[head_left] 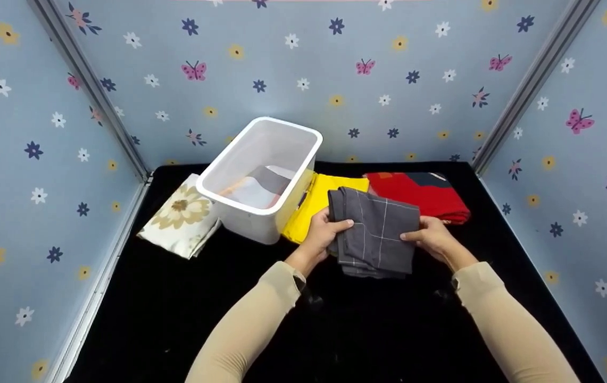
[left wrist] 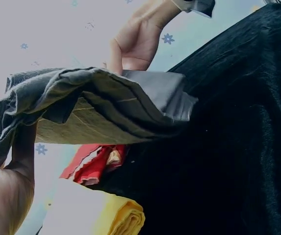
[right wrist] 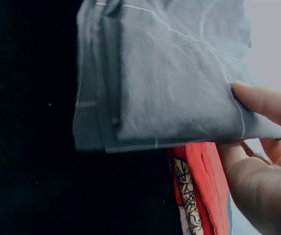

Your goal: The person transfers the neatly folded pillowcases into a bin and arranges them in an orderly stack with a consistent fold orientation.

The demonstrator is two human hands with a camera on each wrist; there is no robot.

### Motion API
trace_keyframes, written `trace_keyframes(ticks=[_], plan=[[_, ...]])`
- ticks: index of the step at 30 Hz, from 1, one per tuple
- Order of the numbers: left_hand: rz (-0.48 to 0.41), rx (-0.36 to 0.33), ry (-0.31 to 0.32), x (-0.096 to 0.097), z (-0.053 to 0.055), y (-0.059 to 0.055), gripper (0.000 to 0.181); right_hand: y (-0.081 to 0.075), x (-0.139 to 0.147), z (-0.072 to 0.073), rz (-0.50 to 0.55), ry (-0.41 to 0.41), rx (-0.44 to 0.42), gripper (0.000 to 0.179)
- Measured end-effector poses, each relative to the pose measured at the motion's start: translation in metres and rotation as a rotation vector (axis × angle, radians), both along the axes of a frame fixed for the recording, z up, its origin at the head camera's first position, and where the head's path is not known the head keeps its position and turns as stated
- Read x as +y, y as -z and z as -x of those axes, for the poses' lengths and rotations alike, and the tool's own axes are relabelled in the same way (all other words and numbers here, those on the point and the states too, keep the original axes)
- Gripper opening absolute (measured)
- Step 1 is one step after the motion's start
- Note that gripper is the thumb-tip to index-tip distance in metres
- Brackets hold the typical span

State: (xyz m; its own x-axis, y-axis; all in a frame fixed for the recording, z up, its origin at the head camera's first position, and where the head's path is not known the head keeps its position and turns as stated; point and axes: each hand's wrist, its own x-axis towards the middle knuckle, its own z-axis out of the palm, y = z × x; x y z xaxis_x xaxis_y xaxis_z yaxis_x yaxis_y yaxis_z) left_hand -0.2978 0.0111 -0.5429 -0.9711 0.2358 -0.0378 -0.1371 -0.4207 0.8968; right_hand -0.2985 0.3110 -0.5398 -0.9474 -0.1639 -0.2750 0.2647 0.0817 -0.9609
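Observation:
A folded dark grey cloth [head_left: 380, 229] with thin white check lines is held up between both hands. My left hand [head_left: 324, 234] grips its left edge, the thumb lying on the front face. On the opposite edge my right hand [head_left: 431, 238] pinches the cloth between thumb and fingers. Several folded layers show along the cloth's side in the left wrist view, where the right hand [left wrist: 138, 41] appears beyond it. In the right wrist view the thumb presses on the grey cloth [right wrist: 174, 83] while the fingers are underneath.
Left of the hands stands a white translucent bin [head_left: 239, 213] with folded fabric inside. A flowered white cloth [head_left: 181, 218] lies at its left. Behind the grey cloth are a yellow folded cloth [head_left: 335, 183] and a red one [head_left: 431, 197]. Patterned walls [head_left: 303, 80] enclose the black surface [head_left: 367, 330].

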Motion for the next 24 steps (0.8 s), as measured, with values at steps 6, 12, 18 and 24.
trace_keyframes(ticks=[6,12,18,24], plan=[[0.011,0.014,-0.041,-0.007,0.005,-0.010,0.040,0.003,-0.015,0.000,-0.011,-0.067,0.020,0.064],[0.021,0.020,-0.066,-0.013,0.009,-0.018,0.041,0.008,-0.027,-0.004,0.011,-0.096,0.035,0.100],[0.072,0.047,-0.081,-0.023,0.012,-0.024,0.042,0.009,-0.032,-0.003,0.032,-0.046,0.060,0.097],[0.112,0.067,-0.082,-0.035,0.014,-0.029,0.039,0.002,-0.030,-0.003,0.051,0.038,0.098,0.061]])
